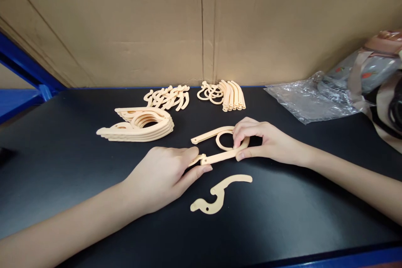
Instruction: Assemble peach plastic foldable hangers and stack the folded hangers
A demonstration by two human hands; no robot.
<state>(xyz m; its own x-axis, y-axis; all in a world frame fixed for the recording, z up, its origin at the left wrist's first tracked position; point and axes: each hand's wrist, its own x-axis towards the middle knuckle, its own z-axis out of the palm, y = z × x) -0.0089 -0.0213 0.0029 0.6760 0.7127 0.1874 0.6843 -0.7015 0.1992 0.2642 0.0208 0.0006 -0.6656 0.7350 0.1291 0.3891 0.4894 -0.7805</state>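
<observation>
My right hand (259,140) pinches the bend of a cream plastic folding hanger frame (221,156) with two arms and a ring between them. My left hand (169,173) is closed on a small curved hanger piece (196,160) that meets the tip of the frame's nearer arm. Most of that piece is hidden by my fingers, so I cannot tell if the two are joined. The farther arm's end, with a hole in it, is free. In front of my hands a loose S-shaped hanger piece (218,199) lies flat on the black table (282,222).
Several folded hangers (141,127) are stacked at the left. Behind lie a pile of curved hanger pieces (168,97) and a group of hanger frames (230,94). A clear plastic bag (314,96) and a strapped bag (373,67) are at the right. Cardboard (141,25) stands along the back.
</observation>
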